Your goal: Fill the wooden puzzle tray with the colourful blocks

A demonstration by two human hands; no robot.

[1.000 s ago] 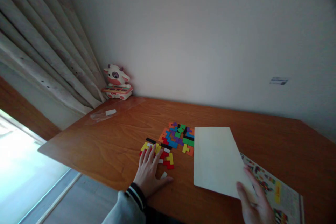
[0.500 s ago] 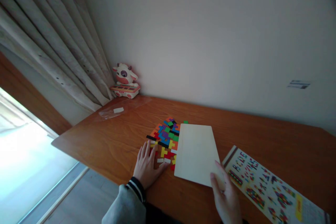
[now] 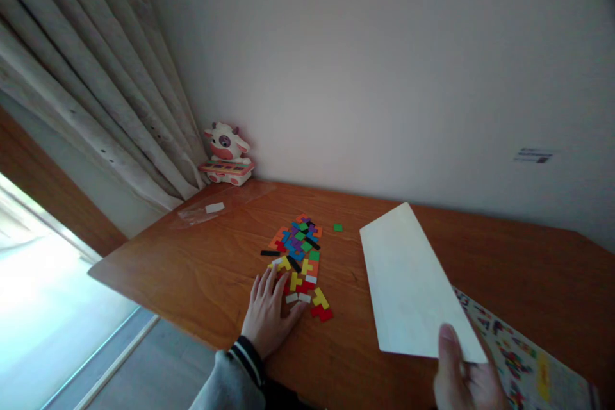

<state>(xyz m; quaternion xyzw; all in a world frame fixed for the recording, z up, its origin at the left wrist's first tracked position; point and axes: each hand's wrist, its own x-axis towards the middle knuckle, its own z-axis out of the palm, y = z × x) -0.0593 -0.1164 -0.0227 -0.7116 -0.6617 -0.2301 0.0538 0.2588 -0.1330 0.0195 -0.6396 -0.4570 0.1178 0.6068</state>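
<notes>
So the colourful pieces (image 3: 306, 247) were out on the wooden table (image 3: 206, 282), bunched in a loose patch left of the board. Some lay edge to edge, others sat crooked with gaps, so I'd call them gathered but not neatly fitted together. One green piece (image 3: 338, 227) was off by itself on the far side, and a yellow piece (image 3: 319, 298) and a red piece (image 3: 321, 312) sat at the near right edge. The left hand (image 3: 266, 320) rested palm down on the near left of the patch, fingers slightly spread. The right hand (image 3: 464, 375) had the pale board (image 3: 413, 282) tilted, thumb on top, pinching its near right corner; its other fingers were mostly hidden underneath. The face I could see was plain. A printed sheet (image 3: 542, 359) lay partly behind it, to the right.
</notes>
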